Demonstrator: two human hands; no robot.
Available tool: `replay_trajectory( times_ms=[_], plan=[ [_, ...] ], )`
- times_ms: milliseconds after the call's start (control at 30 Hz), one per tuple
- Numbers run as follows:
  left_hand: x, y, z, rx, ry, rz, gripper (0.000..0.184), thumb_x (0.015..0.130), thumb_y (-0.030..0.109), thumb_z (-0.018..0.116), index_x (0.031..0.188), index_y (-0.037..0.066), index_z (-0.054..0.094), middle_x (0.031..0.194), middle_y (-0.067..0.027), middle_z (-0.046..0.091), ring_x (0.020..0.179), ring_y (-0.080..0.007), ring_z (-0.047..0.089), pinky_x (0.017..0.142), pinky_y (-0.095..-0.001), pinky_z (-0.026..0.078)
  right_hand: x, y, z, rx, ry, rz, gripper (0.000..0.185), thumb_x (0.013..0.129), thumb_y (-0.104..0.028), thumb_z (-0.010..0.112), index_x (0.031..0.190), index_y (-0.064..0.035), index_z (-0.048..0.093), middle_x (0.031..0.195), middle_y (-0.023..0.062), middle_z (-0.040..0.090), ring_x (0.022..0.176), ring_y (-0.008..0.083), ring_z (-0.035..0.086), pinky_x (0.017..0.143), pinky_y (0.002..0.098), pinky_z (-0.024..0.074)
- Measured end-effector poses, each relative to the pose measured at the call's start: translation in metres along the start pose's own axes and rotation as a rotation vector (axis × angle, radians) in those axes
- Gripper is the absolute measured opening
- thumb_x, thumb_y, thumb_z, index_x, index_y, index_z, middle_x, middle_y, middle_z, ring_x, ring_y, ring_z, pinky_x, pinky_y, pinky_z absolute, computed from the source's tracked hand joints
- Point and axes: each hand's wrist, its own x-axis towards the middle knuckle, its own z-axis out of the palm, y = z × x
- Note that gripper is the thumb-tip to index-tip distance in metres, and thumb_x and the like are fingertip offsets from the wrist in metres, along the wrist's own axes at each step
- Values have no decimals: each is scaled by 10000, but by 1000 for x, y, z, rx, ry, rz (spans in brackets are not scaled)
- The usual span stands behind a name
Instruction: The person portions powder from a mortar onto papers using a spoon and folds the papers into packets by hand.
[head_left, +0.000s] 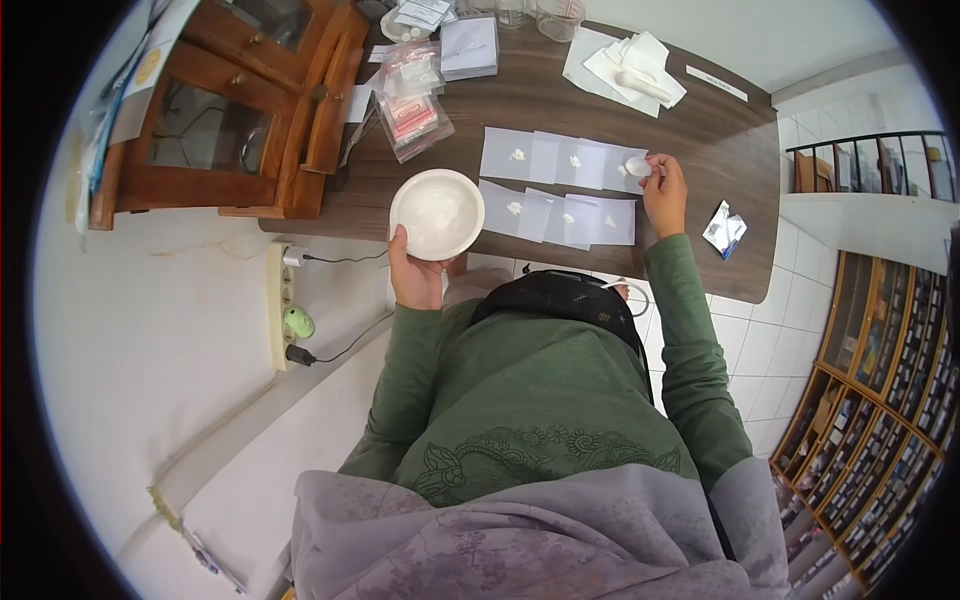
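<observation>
My left hand (415,278) grips the rim of a white mortar (437,214), thumb on the near side. Some whitish powder seems to coat the inside of the bowl. Between the fingertips of my right hand (667,198) is a small white rounded scraper-like piece (637,167), held over the right end of the far row of papers. Two rows of overlapping white paper sheets (500,165) lie on the table, with small heaps of white powder (515,208) on them. Farther back, a white pestle (640,85) rests on crumpled white tissues (605,65).
A torn silver-and-blue packet (724,230) lies at the table's right. At the back left are plastic bags (412,115), a stack of white papers (469,47) and glass beakers (560,17). A wooden cabinet (215,120) stands left, above a power strip (281,305) with cables.
</observation>
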Motion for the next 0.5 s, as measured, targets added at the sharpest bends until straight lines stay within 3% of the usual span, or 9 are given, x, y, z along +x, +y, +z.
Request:
replay_trajectory(
  times_ms=[133, 233, 333, 433, 500],
  plan=[
    [-1, -1, 2, -10, 15, 9, 491, 854, 349, 327, 1207, 8, 313, 1166, -176, 438, 1013, -299, 504, 772, -432, 486, 1, 4, 5, -99, -16, -126, 99, 792, 25, 415, 845, -24, 483, 813, 102, 533, 546, 175, 530, 548, 285, 429],
    [-1, -2, 0, -14, 15, 15, 486, 856, 344, 327, 1205, 7, 315, 1167, -178, 436, 1018, -299, 501, 780, -437, 482, 0, 4, 6, -101, -28, -90, 113, 778, 40, 417, 844, -24, 483, 806, 108, 527, 551, 186, 527, 547, 291, 424],
    [1, -3, -1, -21, 11, 23, 482, 857, 339, 326, 1203, 4, 318, 1164, -178, 439, 1015, -299, 503, 780, -438, 483, 1, 6, 6, -130, -32, -129, 123, 804, 35, 396, 868, -27, 480, 843, 87, 560, 554, 135, 541, 536, 250, 438],
    [0, -2, 2, -25, 13, 25, 478, 857, 335, 326, 1200, 2, 321, 1157, -177, 445, 1009, -298, 507, 779, -437, 484, 1, 3, 5, -131, -44, -128, 121, 801, 39, 394, 862, -25, 477, 850, 90, 560, 552, 140, 538, 537, 255, 437],
    [0, -2, 4, -21, 13, 19, 477, 857, 334, 328, 1197, 1, 323, 1153, -178, 449, 1005, -298, 510, 775, -436, 487, 1, 5, 6, -137, -34, -155, 127, 771, 50, 413, 848, -24, 482, 832, 118, 541, 635, 220, 540, 592, 297, 433]
  ],
)
